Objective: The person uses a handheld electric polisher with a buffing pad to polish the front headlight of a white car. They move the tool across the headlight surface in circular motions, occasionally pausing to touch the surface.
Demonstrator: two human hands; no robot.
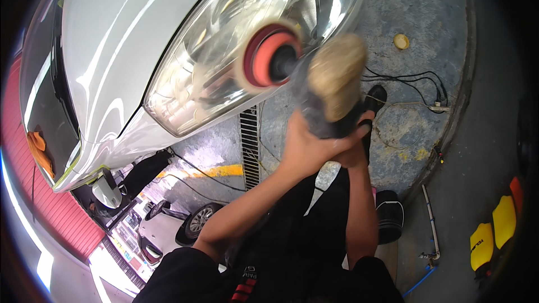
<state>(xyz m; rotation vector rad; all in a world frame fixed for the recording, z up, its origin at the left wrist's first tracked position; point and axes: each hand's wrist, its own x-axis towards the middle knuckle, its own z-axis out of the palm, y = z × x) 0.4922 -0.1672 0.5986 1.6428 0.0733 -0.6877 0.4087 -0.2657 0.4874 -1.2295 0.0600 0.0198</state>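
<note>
A power polisher (314, 87) with a fuzzy tan cover over its body is gripped in both my hands. My left hand (311, 143) wraps its near left side, and my right hand (358, 140) closes round it on the right. The round pad with an orange-red backing plate (269, 59) lies against the clear headlight (196, 81) of a white car (115, 33). Motion blurs the pad's rim and the tan cover. Pale smears streak the headlight lens.
Black cables (415, 78) trail over the grey floor near a power connector. A small yellow round lid or dish (401, 41) sits beyond them. A drain grate (250, 151) runs beside the car. Another car's wheel (201, 220) shows lower left; a black bucket (388, 216) stands at lower right.
</note>
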